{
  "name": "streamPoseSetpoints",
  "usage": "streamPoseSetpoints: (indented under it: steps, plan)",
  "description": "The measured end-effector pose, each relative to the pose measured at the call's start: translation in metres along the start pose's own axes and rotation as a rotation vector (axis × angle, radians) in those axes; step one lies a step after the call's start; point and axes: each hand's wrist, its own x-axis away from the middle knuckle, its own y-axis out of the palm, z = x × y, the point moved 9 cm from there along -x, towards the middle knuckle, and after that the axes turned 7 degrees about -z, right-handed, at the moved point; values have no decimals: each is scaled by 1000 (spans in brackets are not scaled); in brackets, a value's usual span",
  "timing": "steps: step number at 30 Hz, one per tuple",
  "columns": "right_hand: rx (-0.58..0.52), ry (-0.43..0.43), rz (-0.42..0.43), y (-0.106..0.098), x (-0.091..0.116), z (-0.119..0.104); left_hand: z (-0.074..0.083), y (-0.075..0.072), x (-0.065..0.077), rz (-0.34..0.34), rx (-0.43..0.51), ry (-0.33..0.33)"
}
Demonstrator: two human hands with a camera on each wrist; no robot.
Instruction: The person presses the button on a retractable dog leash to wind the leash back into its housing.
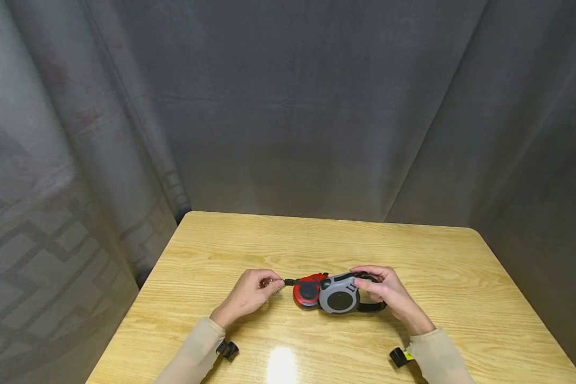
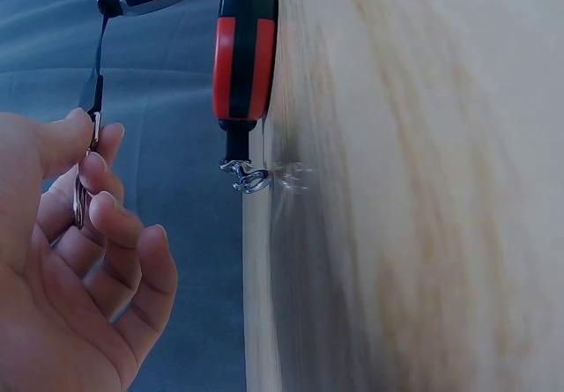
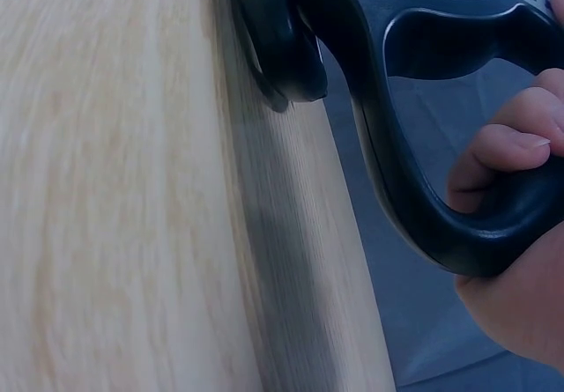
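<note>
My right hand (image 1: 390,290) grips the black handle (image 3: 374,136) of a grey retractable dog leash (image 1: 324,302), fingers curled through its loop. The leash is held up above the tabletop. From its nose a short black strap (image 2: 93,79) runs out to the left. There my left hand (image 1: 248,296) pinches the metal clip (image 2: 80,200) at the strap's end between thumb and fingers. A red and black retractable leash (image 1: 303,296) rests on the table, partly hidden by the grey one. Its own silver clip (image 2: 247,177) hangs by its nose in the left wrist view.
The wood-grain table (image 1: 211,240) reaches out beyond both leashes, with rounded far corners. Grey curtains (image 1: 288,117) hang behind it and along the left and right sides. A bright light reflection lies on the tabletop near the front.
</note>
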Motion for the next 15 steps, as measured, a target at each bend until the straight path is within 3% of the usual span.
streamPoseSetpoints:
  steps: [15]
  plan:
    - [-3,1,-11,3,-2,1,1,-1,-1,-6,-4,-10]
